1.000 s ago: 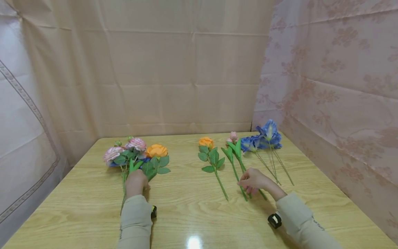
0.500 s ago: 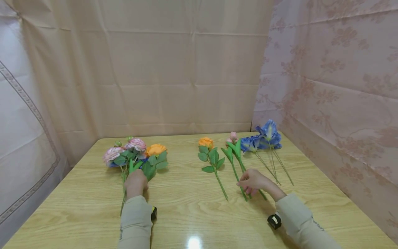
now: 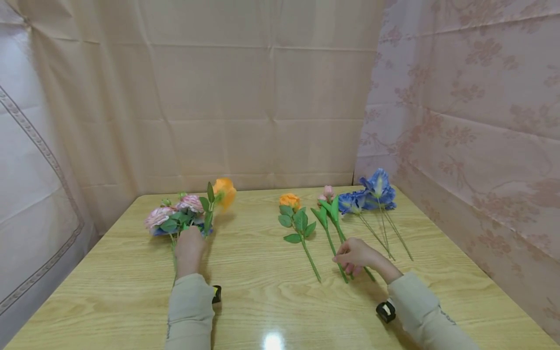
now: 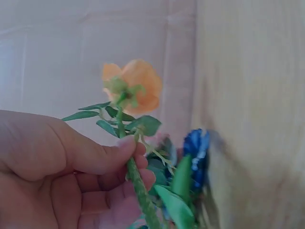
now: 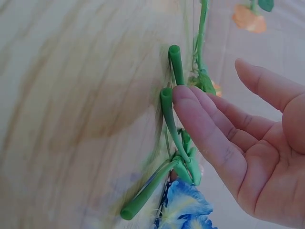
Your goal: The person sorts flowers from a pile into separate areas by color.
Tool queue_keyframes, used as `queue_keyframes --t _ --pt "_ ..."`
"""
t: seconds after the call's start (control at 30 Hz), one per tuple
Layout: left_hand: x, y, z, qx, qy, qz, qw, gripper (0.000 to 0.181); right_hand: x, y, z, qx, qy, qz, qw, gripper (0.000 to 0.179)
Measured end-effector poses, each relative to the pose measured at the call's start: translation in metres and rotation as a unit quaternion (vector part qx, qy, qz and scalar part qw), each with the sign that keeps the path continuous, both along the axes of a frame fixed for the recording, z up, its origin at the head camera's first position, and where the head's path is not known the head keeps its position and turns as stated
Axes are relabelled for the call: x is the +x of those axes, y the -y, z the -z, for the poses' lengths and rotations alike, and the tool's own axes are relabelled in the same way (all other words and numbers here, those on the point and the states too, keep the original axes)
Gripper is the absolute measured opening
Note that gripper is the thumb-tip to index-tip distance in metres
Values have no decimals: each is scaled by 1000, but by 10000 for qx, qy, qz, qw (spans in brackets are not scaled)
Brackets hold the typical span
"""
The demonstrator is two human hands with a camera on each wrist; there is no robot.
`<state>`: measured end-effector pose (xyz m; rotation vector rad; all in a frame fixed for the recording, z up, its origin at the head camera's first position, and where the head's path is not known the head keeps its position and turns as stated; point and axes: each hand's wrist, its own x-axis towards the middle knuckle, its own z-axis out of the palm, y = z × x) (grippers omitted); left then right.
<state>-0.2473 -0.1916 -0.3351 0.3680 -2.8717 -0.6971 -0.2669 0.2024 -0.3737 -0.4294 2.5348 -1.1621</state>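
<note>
1. Okay, left hand (image 3: 190, 248): thumb and fingers pinch the green stem (image 4: 139, 193) of an orange flower (image 3: 224, 192); grip narrow, right on the stem.
2. Orange flower is raised, bloom up, tilted a bit to the right in the head view, leaves just above the pinch.
3. Bunch beside the left hand: pink-and-white flowers (image 3: 191, 203), a blue flower (image 4: 195, 157) low among them, stems on the table (image 3: 271, 296).
4. Right hand (image 3: 358, 253): over the stems of the pink tulips (image 3: 328, 191); fingers fairly straight, thumb wide apart, nothing gripped. One fingertip sits at a stem end (image 5: 166, 95); touching or just beside, cannot tell.
5. Pink tulips lie on the table, blooms toward the back, three stem ends visible in the right wrist view.
6. Second orange flower (image 3: 289, 200) lies between the two hands' sides, near the tulips.
7. Blue flowers (image 3: 378, 189) lie at the back right, beside the tulip blooms, bare stems toward the person.
8. Behind: beige curtain (image 3: 240, 97); right side, floral-pattern cloth (image 3: 472, 97).
</note>
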Motion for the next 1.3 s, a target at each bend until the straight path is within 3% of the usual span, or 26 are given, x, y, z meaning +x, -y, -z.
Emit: queue_keyframes --t 0.13,0.27,0.4,0.57,0.63,0.83,1.13,1.3 --pt "-1 -4 -6 15 -112 -46 9999 25 0 0 0 6 9 -42 10000 19" --pt "-3 -11 -10 0 -706 147 9974 14 -1 0 0 -53 34 -70 10000 19" --pt "-6 -19 -12 83 -1142 432 9925 35 0 0 0 -84 70 -68 9999 19" --pt "-7 -30 -12 398 -1068 591 9917 16 1 2 0 -70 89 -68 9999 18" --pt "-8 -35 -12 712 -1013 694 9899 12 1 2 -1 -55 59 -84 9999 18" --pt "-11 -49 -12 2056 -605 1137 9701 8 2 5 -2 -75 -49 -177 9998 16" --pt "-14 -66 -11 2374 -515 1483 9586 8 5 10 -5 87 -389 -287 9988 15" --pt "-14 -75 -12 2749 -520 1735 9443 7 8 15 -9 31 -584 -453 9973 17"
